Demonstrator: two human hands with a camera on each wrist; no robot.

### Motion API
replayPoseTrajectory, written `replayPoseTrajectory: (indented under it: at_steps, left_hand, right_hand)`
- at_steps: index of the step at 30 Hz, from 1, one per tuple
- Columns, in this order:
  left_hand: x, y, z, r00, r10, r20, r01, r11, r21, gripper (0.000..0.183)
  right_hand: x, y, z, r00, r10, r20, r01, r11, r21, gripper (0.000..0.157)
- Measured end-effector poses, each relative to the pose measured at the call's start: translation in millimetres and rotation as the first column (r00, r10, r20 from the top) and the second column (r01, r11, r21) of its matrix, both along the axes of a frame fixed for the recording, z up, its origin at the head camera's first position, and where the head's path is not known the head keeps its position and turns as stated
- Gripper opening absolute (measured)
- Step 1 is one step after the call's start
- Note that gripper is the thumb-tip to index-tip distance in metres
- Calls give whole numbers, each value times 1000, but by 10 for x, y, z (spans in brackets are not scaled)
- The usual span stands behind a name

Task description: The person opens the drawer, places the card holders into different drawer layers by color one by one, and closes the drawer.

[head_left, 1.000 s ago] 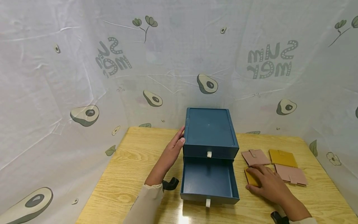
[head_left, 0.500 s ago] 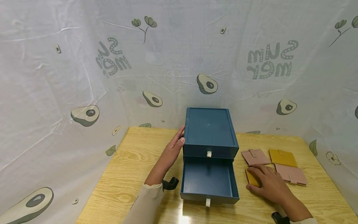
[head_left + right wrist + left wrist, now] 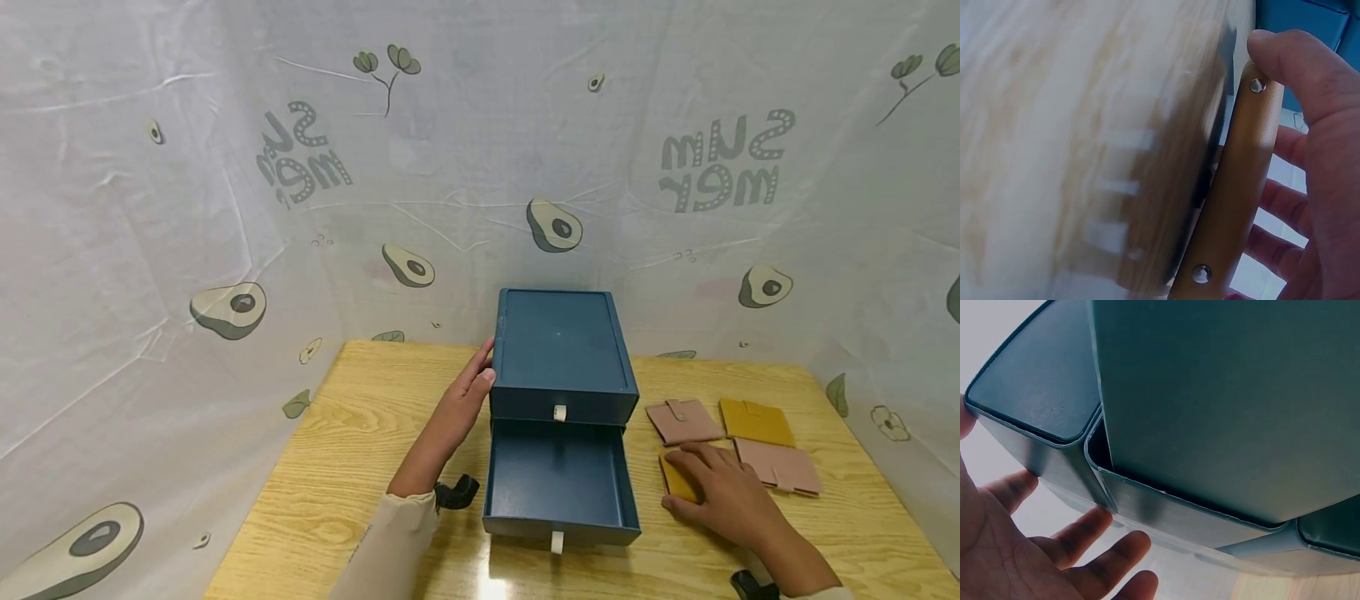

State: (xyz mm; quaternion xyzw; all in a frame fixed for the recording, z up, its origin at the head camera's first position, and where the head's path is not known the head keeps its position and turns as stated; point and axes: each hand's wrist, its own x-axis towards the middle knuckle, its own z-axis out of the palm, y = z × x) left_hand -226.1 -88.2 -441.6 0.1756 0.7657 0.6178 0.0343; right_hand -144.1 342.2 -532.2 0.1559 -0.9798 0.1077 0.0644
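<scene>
A dark blue two-drawer box stands on the table; its lower drawer is pulled out and its upper one is closed. My left hand rests against the box's left side. In the left wrist view the fingertips touch the wall and the fingers are extended. To the right of the drawer, my right hand grips a yellow wallet, partly hidden under it. The right wrist view shows the wallet edge-on with two metal studs, thumb on its end and fingers behind it.
Beyond the right hand lie a small pink wallet, another yellow wallet and a longer pink wallet. Wood-grain table extends left of the box. A patterned pale sheet hangs behind and at the sides.
The yellow wallet's left edge has shifted slightly to the right under my right hand. My left hand and the drawer box stay as they were.
</scene>
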Motion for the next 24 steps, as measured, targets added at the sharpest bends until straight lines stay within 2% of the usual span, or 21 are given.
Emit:
replayPoseTrajectory:
  at_steps: [24]
  left_hand:
    - [6, -17, -52, 1000, -22, -17, 22, 1000, 10, 61]
  right_hand:
    - [116, -81, 96, 1000, -18, -16, 18, 1000, 16, 70]
